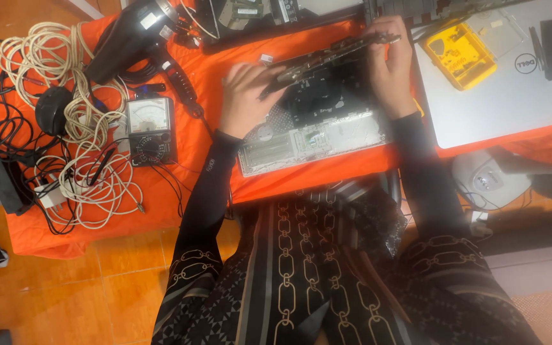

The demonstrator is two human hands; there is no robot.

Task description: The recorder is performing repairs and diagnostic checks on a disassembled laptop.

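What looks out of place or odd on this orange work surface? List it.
The opened laptop base lies with its insides exposed, and both hands, left hand and right hand, hold a dark circuit board tilted above it. The cream cables sprawl in a tangled heap at the left, around the analog multimeter.

Hidden, cropped and blurred parts around the opened laptop

The left hand (245,96) and right hand (388,67) cover both ends of the dark circuit board (327,54), so its full outline and their grip cannot be told; motion blur smears the fingertips. The open laptop base (311,137) is partly hidden beneath the board. The closed grey laptop (512,96) runs off the right edge, the hair dryer (132,38) off the top, and the meter (151,128) dial is too small to read.
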